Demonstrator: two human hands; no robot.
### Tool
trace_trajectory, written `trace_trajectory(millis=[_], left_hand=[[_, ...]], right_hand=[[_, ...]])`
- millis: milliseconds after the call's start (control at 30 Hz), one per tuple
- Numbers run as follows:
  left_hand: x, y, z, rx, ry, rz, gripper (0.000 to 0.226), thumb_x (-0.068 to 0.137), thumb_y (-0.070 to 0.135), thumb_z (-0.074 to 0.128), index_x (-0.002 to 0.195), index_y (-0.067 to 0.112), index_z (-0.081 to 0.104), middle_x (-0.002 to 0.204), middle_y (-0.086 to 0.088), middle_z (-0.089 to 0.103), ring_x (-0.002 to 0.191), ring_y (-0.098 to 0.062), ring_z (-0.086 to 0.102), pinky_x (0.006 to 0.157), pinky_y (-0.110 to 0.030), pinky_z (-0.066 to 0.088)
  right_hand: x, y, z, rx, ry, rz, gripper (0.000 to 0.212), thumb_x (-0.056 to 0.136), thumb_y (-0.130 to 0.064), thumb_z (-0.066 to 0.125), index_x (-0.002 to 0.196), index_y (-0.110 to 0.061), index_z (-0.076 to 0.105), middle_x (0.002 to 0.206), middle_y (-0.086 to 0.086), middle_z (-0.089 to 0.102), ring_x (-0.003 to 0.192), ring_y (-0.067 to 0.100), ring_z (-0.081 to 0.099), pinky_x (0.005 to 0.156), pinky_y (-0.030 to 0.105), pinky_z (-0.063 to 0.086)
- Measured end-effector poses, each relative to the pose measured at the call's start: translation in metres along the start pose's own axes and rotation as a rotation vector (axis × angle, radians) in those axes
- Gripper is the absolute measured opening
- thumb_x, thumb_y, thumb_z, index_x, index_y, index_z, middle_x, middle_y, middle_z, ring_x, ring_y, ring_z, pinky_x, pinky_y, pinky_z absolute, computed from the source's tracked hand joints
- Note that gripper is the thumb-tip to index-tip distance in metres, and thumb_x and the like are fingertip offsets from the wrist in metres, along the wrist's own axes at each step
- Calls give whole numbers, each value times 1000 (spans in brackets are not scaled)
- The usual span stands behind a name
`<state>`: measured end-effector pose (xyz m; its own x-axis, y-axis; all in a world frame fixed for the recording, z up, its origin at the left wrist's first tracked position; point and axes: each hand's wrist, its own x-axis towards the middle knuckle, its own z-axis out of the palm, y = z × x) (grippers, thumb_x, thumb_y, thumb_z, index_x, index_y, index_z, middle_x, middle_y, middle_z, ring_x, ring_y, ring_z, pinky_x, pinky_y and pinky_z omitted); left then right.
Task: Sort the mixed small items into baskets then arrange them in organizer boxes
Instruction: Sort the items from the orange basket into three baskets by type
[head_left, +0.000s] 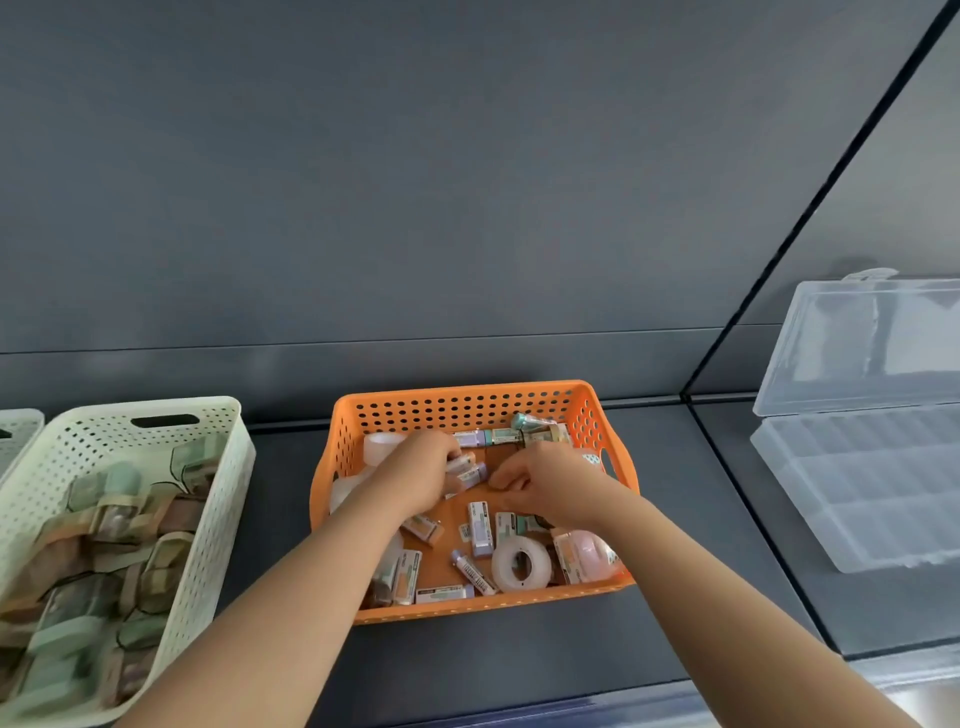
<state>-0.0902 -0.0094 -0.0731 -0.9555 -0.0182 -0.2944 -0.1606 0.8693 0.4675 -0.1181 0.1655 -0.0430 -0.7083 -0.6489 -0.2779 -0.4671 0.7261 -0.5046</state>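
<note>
An orange perforated basket (470, 402) sits in the middle of the dark table. Inside lie several small labelled tubes and boxes, a white tape roll (521, 564) and a pink wrapped item (586, 555). My left hand (415, 475) is in the basket, closed around a few small tubes (467, 470). Beside it, my right hand (543, 480) is curled with fingertips pinched together over the basket floor; what it holds, if anything, is hidden. A clear organizer box (862, 483) stands open at the right.
A pale green perforated basket (208, 499) at the left holds several brown and green packs. Another pale basket (18, 431) shows at the far left edge. A dark wall rises close behind the baskets.
</note>
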Motion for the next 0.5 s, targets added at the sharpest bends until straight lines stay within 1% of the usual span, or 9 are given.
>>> trace_trajectory(millis=[33,100,167,267,300,367,400,433,500], left_hand=[[-5,-2,-4,1,30,-1,16,87,19,66,102,18,62,98,1,62,81,-12,57,60,-22,40],[-17,-6,-14,-17,93,-10,2,89,18,62,89,19,61,88,3,61,74,-12,56,57,-24,41],[-32,-13,-24,-55,126,-10,11,90,20,61,79,22,58,80,5,58,70,-12,55,55,-27,40],[-53,-20,-36,-206,113,-25,7,91,22,59,90,16,63,86,0,64,74,-18,63,65,-39,54],[-59,-22,-38,-230,119,-25,8,93,21,56,90,17,62,85,4,62,71,-12,62,63,-33,54],[-70,-25,-39,-221,131,-37,12,95,20,52,85,23,57,78,10,54,63,-3,58,51,-15,41],[-74,-27,-39,-234,143,-43,12,96,20,50,88,27,56,80,11,54,64,1,59,51,-12,40],[-77,-30,-39,-263,159,-49,11,97,20,49,95,29,55,87,11,59,70,1,62,54,-13,43],[-85,-34,-40,-345,202,-77,15,97,22,48,106,30,57,99,12,64,79,-3,67,66,-22,54]], right_hand=[[5,-2,1,-6,-11,-15,22,89,-28,64,105,-15,73,100,-1,71,88,16,65,83,30,55],[15,-6,6,-30,-61,-41,23,88,-21,64,109,-14,71,102,-1,70,89,15,65,85,29,54],[22,-8,12,-95,-125,-60,29,87,-18,65,115,-15,68,103,-2,68,92,16,63,86,31,53],[28,-7,22,-170,-187,-54,38,84,-24,69,121,-18,64,120,-2,65,107,16,61,93,33,51],[29,-6,23,-181,-193,-54,37,84,-24,70,120,-18,65,120,-2,65,108,17,60,94,32,50],[29,-6,23,-155,-208,-56,32,83,-23,70,115,-16,67,116,-1,65,106,17,59,90,29,49],[29,-6,23,-137,-212,-57,28,83,-21,70,110,-16,68,113,-1,66,103,16,60,87,27,49],[28,-7,22,-118,-210,-61,24,82,-19,71,106,-15,69,109,-1,66,99,16,60,83,26,49],[28,-10,20,-46,-179,-54,15,80,-16,72,94,-17,67,95,-3,64,86,13,59,74,22,49]])
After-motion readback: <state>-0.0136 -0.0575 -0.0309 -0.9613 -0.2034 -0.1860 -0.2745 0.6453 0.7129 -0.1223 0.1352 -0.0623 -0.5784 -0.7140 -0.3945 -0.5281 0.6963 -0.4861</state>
